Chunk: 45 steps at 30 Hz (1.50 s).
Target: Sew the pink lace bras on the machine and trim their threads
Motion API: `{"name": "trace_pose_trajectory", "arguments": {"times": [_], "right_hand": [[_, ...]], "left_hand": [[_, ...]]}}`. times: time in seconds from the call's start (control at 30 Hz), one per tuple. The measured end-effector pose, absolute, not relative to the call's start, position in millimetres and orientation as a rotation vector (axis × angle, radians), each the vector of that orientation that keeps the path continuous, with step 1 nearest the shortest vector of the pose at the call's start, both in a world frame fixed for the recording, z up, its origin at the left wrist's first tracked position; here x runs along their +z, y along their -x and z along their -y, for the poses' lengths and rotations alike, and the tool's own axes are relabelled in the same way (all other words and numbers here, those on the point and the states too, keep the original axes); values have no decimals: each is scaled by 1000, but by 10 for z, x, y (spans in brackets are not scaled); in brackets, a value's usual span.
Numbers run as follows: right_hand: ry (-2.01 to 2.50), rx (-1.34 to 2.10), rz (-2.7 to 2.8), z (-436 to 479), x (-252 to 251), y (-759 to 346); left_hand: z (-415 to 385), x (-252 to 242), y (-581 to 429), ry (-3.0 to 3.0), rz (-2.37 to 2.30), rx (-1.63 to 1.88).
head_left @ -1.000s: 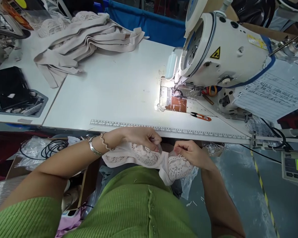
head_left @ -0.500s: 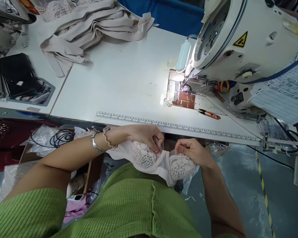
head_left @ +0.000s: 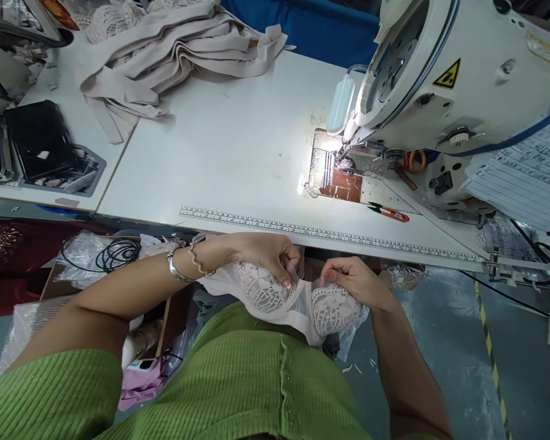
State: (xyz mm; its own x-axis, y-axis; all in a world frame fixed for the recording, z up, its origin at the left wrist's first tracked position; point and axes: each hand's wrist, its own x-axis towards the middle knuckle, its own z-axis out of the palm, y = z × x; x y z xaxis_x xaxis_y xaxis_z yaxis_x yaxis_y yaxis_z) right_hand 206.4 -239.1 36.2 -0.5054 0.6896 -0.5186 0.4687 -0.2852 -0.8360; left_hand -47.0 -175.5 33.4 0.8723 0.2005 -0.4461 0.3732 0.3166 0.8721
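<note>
A pale pink bra (head_left: 297,308) with lace cups is held against my lap, just below the table's front edge. My left hand (head_left: 270,253) pinches its upper edge at the inner side of the left cup, thumb over the lace. At the right cup's top edge, my right hand (head_left: 351,278) grips the fabric between thumb and bent fingers. The cups face up toward me, and the band trails off under my left wrist. The fingers behind the bra are partly hidden.
A lit sewing machine (head_left: 403,85) stands at the right of the white table (head_left: 220,146). Orange thread snips (head_left: 388,212) lie near a printed ruler (head_left: 321,233). Pale fabric strips (head_left: 178,55) are heaped at the back left. Below the table sits a box with plastic wrap (head_left: 85,260).
My left hand's fingers have shifted slightly on the left cup's edge, and that cup has turned a little. My right hand keeps its grip. The whole view has drifted slightly.
</note>
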Motion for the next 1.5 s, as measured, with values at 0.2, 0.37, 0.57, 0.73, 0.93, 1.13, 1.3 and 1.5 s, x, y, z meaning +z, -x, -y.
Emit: {"name": "trace_pose_trajectory", "arguments": {"times": [0.2,0.37,0.57,0.73,0.93,1.13,1.3,1.5], "right_hand": [[1442,1908,1720,2394,378,-2060],[1462,1876,1745,2401,375,-2072],[1478,1860,1768,2399,376,-2072],[1473,1864,1772,2402,355,-2084],[1464,1876,1778,2410,330,-2104],[1466,1868,1772,2414,308,-2108],[1471,1878,1767,2414,318,-2100],[1458,1894,1748,2401,367,-2093]], "left_hand": [[1767,228,490,-1283,-503,-88],[1779,203,488,-1289,-480,-58],[1775,165,484,-1257,-436,-77],[1779,78,476,-1265,-415,-86],[1783,45,480,-1216,-409,-114],[1768,135,497,-1282,-426,-141],[1752,178,503,-1341,-452,-158],[1776,222,467,-1399,-479,-180]]}}
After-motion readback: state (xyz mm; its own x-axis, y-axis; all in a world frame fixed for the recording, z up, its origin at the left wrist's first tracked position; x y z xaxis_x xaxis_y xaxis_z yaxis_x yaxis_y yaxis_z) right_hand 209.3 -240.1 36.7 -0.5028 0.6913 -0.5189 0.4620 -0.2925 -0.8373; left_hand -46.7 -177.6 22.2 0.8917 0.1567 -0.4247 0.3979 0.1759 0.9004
